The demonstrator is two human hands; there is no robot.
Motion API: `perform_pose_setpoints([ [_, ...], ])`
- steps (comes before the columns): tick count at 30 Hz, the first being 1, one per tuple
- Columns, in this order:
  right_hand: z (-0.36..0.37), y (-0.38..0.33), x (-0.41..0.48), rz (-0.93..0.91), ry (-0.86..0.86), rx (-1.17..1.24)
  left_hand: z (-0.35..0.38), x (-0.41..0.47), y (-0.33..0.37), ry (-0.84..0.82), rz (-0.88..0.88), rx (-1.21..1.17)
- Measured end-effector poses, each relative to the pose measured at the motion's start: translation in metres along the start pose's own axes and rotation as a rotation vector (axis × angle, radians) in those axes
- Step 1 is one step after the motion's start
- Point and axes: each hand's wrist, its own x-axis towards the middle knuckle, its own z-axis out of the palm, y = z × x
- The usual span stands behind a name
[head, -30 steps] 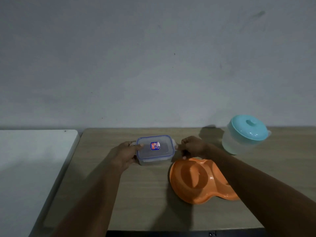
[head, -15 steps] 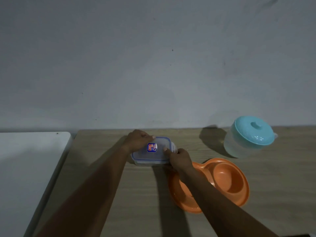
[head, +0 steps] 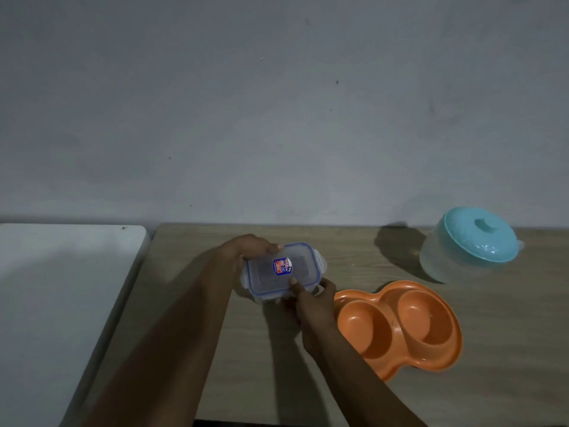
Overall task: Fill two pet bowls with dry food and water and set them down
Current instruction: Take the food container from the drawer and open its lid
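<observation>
A clear rectangular food container [head: 284, 269] with a blue-rimmed snap lid and a sticker sits tilted near the middle of the wooden table [head: 385, 392]. My left hand [head: 249, 246] grips its far left edge. My right hand [head: 311, 298] grips its near edge, thumb on the lid. The lid is on. An orange double pet bowl [head: 397, 325] lies just right of my right hand, both wells bare. A clear jug with a teal lid [head: 471, 241] stands at the back right.
A white table [head: 61, 288] adjoins the wooden one on the left, with a narrow gap between them. A grey wall rises right behind both tables. The wooden table's front edge runs along the bottom of the view.
My hands shifted from the container's short ends to its far and near sides, and the container turned and tilted. The camera view moved, showing both wells of the orange bowl.
</observation>
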Motion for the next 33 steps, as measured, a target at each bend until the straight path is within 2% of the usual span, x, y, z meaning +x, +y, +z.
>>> perform_pose_setpoints([
  [4,-0.003,-0.001,-0.003,-0.007,0.014,-0.001,0.000,-0.005,0.001,-0.063,-0.111,-0.169],
  [7,-0.003,-0.002,-0.004,-0.006,0.006,-0.023,0.001,-0.002,0.001,0.007,-0.088,-0.262],
  [9,-0.002,-0.004,-0.007,-0.054,0.017,-0.089,0.005,0.002,-0.005,0.158,0.004,-0.292],
  [12,-0.002,-0.011,-0.016,-0.154,0.019,-0.167,0.016,-0.004,-0.017,0.403,0.241,-0.223],
  [15,-0.004,-0.021,-0.033,-0.220,0.042,-0.216,0.023,-0.022,-0.022,0.499,0.444,-0.225],
  [18,-0.013,-0.023,-0.044,-0.290,-0.001,-0.268,0.018,-0.055,-0.018,0.438,0.591,-0.292],
  [21,-0.021,-0.029,-0.055,-0.231,-0.109,-0.269,0.008,-0.098,-0.024,0.352,0.671,-0.297],
  [24,-0.028,-0.044,-0.069,-0.049,-0.186,-0.251,0.000,-0.128,-0.048,0.342,0.704,-0.249],
  [26,-0.032,-0.053,-0.072,0.160,-0.214,-0.143,0.002,-0.146,-0.067,0.334,0.713,-0.160],
  [28,-0.032,-0.059,-0.074,0.288,-0.279,-0.085,0.009,-0.158,-0.086,0.302,0.677,-0.091],
  [31,-0.031,-0.057,-0.074,0.225,-0.339,-0.298,0.016,-0.169,-0.107,0.150,0.562,0.110],
  [33,-0.033,-0.050,-0.075,0.101,-0.344,-0.534,0.018,-0.171,-0.115,0.060,0.479,0.127],
])
